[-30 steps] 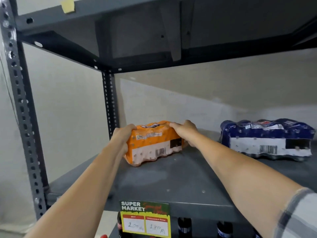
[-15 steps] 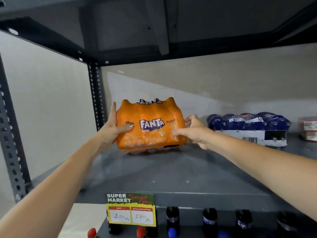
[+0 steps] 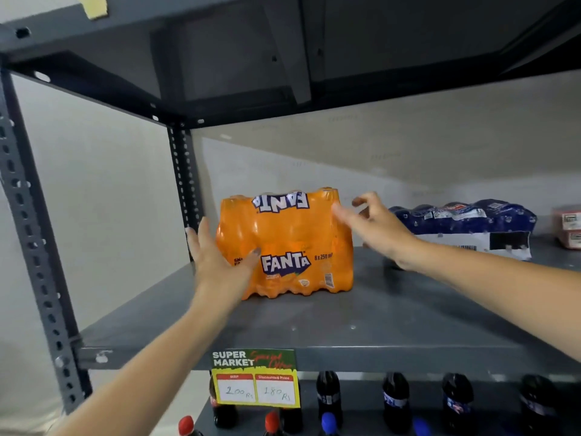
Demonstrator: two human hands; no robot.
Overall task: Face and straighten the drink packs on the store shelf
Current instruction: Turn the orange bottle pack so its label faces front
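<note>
Fanta pack (image 3: pixel 284 243) is standing upright on the grey metal shelf (image 3: pixel 361 322), sitting at about ten o'clock from the shelf's middle, its front logo facing me and a second, upside-down logo showing near its top. I am seeing my left hand (image 3: pixel 217 259) pressing flat against the pack's left side, fingers spread along the wrap and the thumb lying across the front face, so it is steadying the pack rather than gripping around it. My right hand (image 3: pixel 374 228) is hovering at the pack's upper right corner, fingers released and loosely curled, blurred, and I cannot tell whether the tips are touching the wrap. At three o'clock from the orange pack, a dark blue drink pack (image 3: pixel 465 228) is lying on its side, barcode label facing forward, partly hidden behind my right wrist. A reddish pack (image 3: pixel 569 228) is peeking in at the far right edge. A price tag (image 3: pixel 254 379) reading "SUPER MARKET" is hanging at six o'clock on the shelf's front lip, and dark bottles (image 3: pixel 396 401) are standing on the level below.
</note>
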